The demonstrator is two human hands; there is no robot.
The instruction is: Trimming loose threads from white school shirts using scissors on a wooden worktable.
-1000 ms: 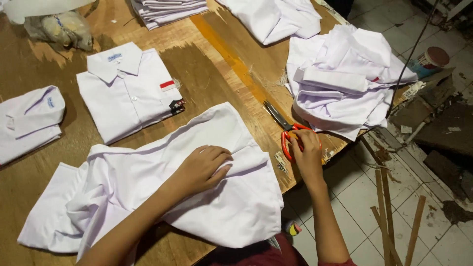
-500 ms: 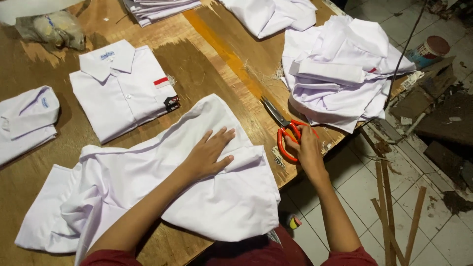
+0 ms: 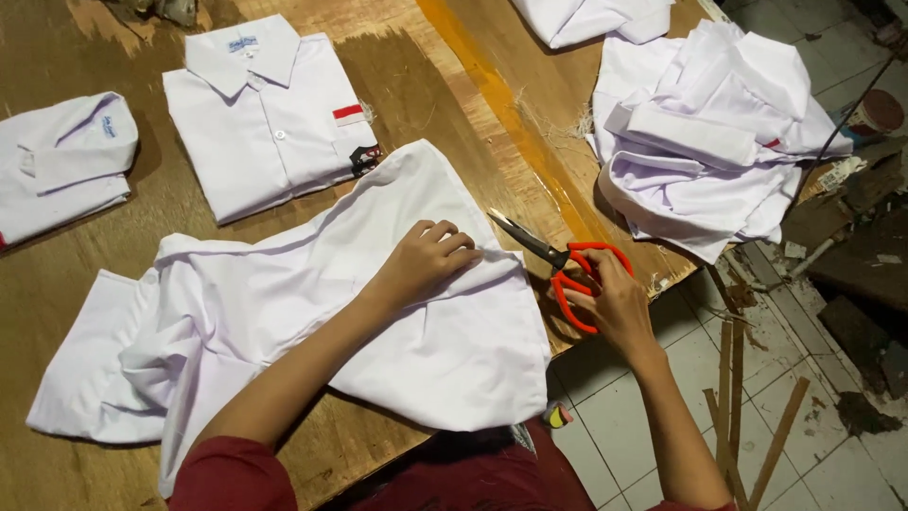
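A white shirt [image 3: 284,312] lies spread out, back up, on the wooden table [image 3: 426,104]. My left hand [image 3: 426,260] presses on it near its right edge, fingers curled onto the cloth. My right hand [image 3: 610,298] grips a pair of scissors with red handles [image 3: 567,265], fingers through the loops. The blades point up and left, their tips touching the shirt's right edge close to my left fingers.
A folded white shirt with a red badge [image 3: 270,118] lies at the back, another folded shirt [image 3: 61,161] at the left edge. A heap of loose white shirts [image 3: 705,132] sits at the right corner. Beyond the table edge are floor tiles with wood scraps [image 3: 747,397].
My right hand has brought the scissors left, to the shirt's edge. My left hand's fingers have curled on the cloth. The view has shifted closer.
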